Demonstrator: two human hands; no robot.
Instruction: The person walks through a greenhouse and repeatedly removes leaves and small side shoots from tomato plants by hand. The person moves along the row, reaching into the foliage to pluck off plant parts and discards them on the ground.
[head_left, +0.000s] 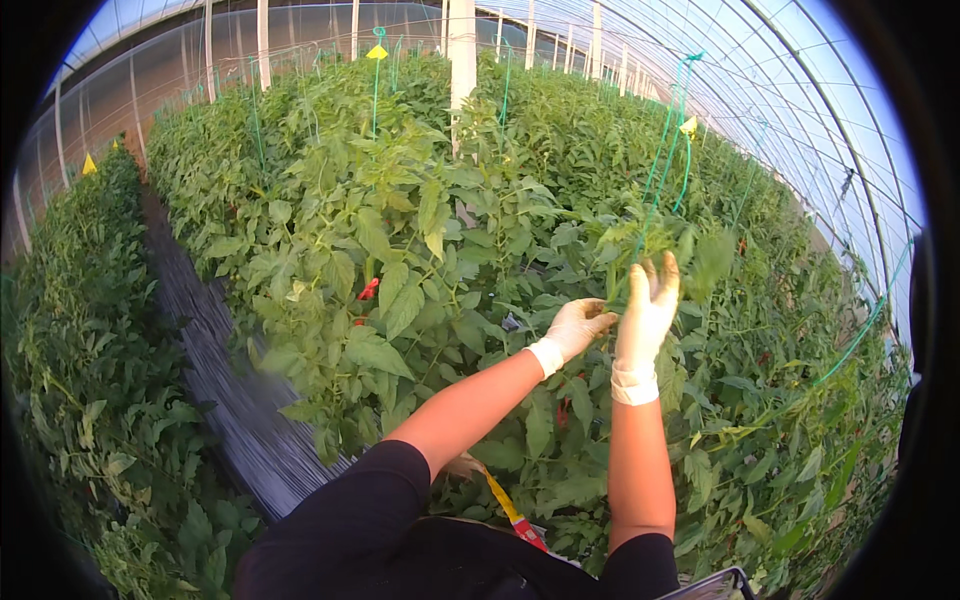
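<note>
My left hand, in a thin pale glove with stained fingertips, has its fingers closed around a tomato plant's stem, beside a green string. My right hand, gloved alike, is raised just right of it with fingers apart, against the plant's upper leaves. The string runs up to an overhead wire, with a yellow tag near it. Below my left arm, a yellow and red strip hangs among the foliage, near what looks like another gloved hand, partly hidden.
Dense tomato rows fill the greenhouse. Red clips show among the leaves. Black ground film lines the path at left. A pale post stands ahead, and green strings hang from wires. A dark-rimmed object is at bottom right.
</note>
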